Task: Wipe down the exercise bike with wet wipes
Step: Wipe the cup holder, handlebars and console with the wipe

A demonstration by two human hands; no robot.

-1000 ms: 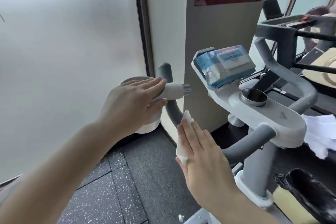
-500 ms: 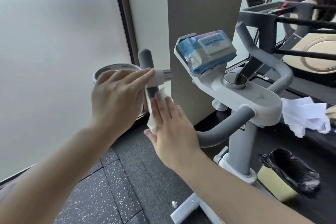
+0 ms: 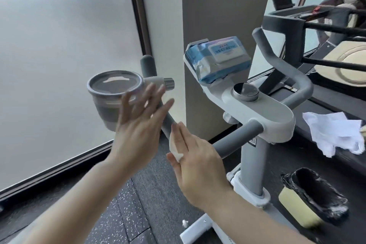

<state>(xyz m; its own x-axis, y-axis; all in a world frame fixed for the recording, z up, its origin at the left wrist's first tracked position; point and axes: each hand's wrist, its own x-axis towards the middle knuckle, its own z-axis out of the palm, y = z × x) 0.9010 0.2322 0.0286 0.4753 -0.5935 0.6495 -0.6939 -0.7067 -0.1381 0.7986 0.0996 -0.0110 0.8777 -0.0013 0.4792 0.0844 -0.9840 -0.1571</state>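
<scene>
The exercise bike has a white console point(image 3: 263, 109) and grey handlebars point(image 3: 231, 140). A grey cup holder point(image 3: 112, 93) is clamped to the left handlebar. My right hand point(image 3: 194, 160) presses a white wet wipe point(image 3: 174, 146) flat against the left handlebar with straight fingers. My left hand point(image 3: 138, 125) hovers in front of the cup holder, fingers spread and blurred, holding nothing. A blue pack of wet wipes point(image 3: 217, 57) rests on the console's shelf.
A frosted glass wall point(image 3: 59, 45) stands at the left and a pillar point(image 3: 221, 25) behind the bike. A bin with a black liner point(image 3: 315, 198) sits on the floor at right. Crumpled white wipes point(image 3: 334, 130) lie on a dark surface. Another machine point(image 3: 316, 18) is behind.
My left hand has let go of the cup holder clamp and pulled back with fingers spread. My right hand with the wipe has slid down the left handlebar.
</scene>
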